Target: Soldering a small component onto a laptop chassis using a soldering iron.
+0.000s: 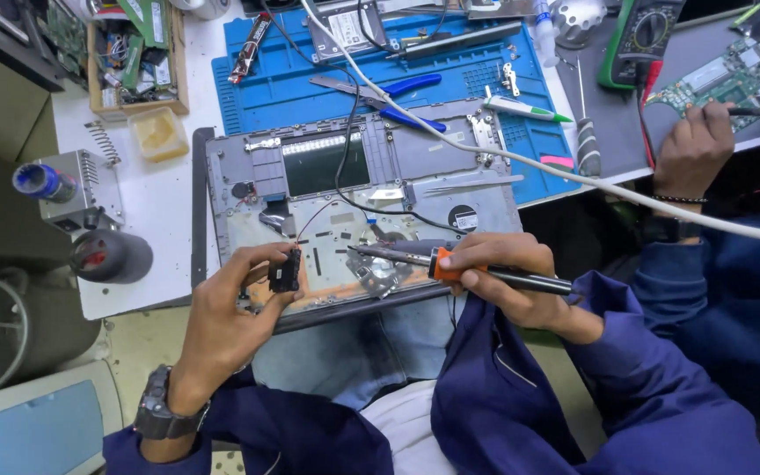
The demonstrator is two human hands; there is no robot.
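Left hand [226, 325] pinches small black part [285, 270]; right hand [503, 273] clasps soldering iron [450, 266].

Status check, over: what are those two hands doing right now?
Left hand pinching small black component. Right hand gripping orange-collared soldering iron, tip over opened grey laptop chassis. White cable crosses above; co-worker's hand apart.

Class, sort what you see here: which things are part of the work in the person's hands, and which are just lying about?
In use:
left hand pinching small black part
right hand holding soldering iron
opened laptop shell

Lying about:
blue-handled pliers
screwdriver
white pen
multimeter
yellow tub
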